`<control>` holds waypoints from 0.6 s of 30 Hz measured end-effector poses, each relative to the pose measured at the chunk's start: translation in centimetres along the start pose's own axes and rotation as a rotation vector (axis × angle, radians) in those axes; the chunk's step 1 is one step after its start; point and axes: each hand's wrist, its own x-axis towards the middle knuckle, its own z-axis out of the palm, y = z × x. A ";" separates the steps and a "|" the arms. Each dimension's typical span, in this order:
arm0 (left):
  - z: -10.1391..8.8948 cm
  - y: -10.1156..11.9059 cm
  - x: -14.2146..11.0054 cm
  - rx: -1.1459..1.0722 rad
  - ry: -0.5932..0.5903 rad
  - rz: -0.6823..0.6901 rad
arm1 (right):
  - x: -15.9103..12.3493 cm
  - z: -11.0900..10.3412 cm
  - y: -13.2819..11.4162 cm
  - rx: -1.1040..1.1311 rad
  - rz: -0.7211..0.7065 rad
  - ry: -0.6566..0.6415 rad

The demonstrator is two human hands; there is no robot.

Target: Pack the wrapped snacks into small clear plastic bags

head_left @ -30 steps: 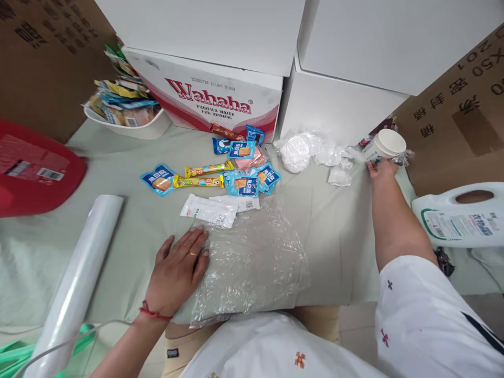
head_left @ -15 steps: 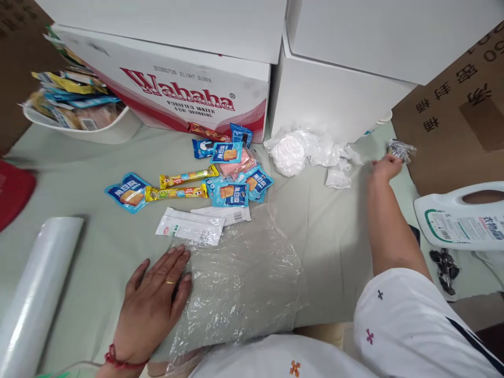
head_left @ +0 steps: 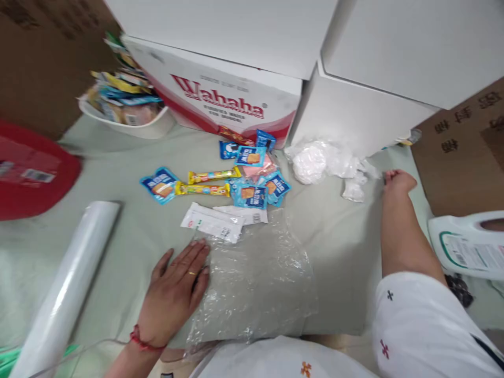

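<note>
My left hand (head_left: pixel 175 286) lies flat with its fingers stretched out, palm down on the cloth. Its fingertips and thumb rest at the left edge of a clear plastic sheet (head_left: pixel 260 278). Off to the right, my right hand (head_left: pixel 399 181) is at the far end of my outstretched arm, fingers curled in; anything inside is hidden. Beside its fingers are crumpled clear plastic wrappings (head_left: pixel 342 163). Just above the sheet are white packets (head_left: pixel 212 223), with two yellow snack sticks (head_left: pixel 202 189) and several blue snack packets (head_left: pixel 252 194) behind them.
A white basket of packets (head_left: pixel 157 125) stands at the back left beside a Wahaha carton (head_left: pixel 232 102). A plastic roll (head_left: pixel 74 283) and a red object (head_left: pixel 35 173) lie left. On the right are a white jug (head_left: pixel 464 244) and a brown carton (head_left: pixel 464 157).
The view has swung left, shifting everything rightward in the picture. My right hand is now apart from the crumpled silvery bundle it was at. My left hand stays flat by the sheet.
</note>
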 end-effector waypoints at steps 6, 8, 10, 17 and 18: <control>-0.4 0.3 0.0 -0.014 -0.028 -0.030 | -10.3 -1.3 -1.1 0.020 0.026 0.130; -0.4 0.4 -0.1 -0.026 -0.028 -0.044 | -15.3 -0.4 -3.8 0.015 -0.232 -0.213; -0.5 0.5 -0.1 -0.041 -0.024 -0.051 | -20.0 2.5 -7.6 0.026 -0.504 -0.757; -0.7 0.8 0.0 -0.083 -0.004 -0.086 | -32.2 24.9 -21.3 -0.134 -1.021 -1.180; -0.8 0.9 0.0 -0.088 -0.001 -0.094 | -33.6 27.9 -22.7 -0.132 -1.032 -1.186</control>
